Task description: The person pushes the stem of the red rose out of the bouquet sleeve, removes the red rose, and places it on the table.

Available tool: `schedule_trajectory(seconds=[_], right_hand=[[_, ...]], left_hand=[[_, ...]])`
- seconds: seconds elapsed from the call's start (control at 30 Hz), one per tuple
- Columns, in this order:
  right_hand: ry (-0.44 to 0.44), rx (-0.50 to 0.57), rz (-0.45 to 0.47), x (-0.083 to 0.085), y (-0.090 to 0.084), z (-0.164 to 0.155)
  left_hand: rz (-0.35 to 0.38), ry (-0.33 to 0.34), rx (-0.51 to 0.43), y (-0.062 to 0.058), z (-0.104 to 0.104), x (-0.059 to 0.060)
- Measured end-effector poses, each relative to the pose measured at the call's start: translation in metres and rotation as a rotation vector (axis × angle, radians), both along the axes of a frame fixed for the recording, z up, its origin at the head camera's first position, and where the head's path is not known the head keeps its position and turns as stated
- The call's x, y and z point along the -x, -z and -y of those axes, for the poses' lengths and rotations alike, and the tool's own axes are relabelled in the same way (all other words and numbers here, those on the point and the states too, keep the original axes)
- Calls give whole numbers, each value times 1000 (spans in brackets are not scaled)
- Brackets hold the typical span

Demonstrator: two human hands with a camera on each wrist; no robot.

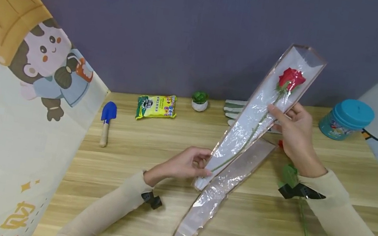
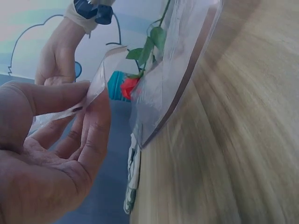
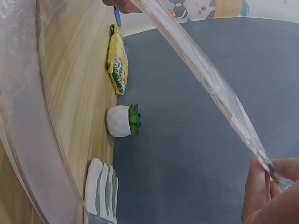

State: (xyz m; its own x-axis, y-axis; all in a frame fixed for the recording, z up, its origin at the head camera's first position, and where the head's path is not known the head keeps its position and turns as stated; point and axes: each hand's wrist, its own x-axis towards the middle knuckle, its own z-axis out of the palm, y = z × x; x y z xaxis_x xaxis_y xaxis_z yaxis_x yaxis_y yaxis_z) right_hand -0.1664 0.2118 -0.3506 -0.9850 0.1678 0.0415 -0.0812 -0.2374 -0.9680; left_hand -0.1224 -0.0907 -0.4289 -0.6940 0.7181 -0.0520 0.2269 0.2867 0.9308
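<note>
Two bare hands, left hand and right hand, emerging from long, close-fitting cream sleeves, each wrist strapped with a small black camera mount clipped over the cuff.

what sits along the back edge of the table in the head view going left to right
blue trowel with wooden handle → yellow and green snack packet → small green plant in white pot → green-striped white gloves → teal round tin
</note>
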Motion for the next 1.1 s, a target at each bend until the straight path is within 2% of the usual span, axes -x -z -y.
schedule_trajectory(seconds=[0.3, 0.63, 0.83, 1.1], right_hand=[[-11, -15, -12, 0, 2, 4], [-48, 21, 7, -2, 8, 7], [-81, -25, 13, -5, 11, 8], [-143, -56, 22, -6, 14, 13]], left_hand=[[14, -42, 45, -4, 0, -5], [27, -60, -30, 0, 3, -8], [35, -84, -37, 0, 4, -10], [67, -94, -98, 3, 0, -11]])
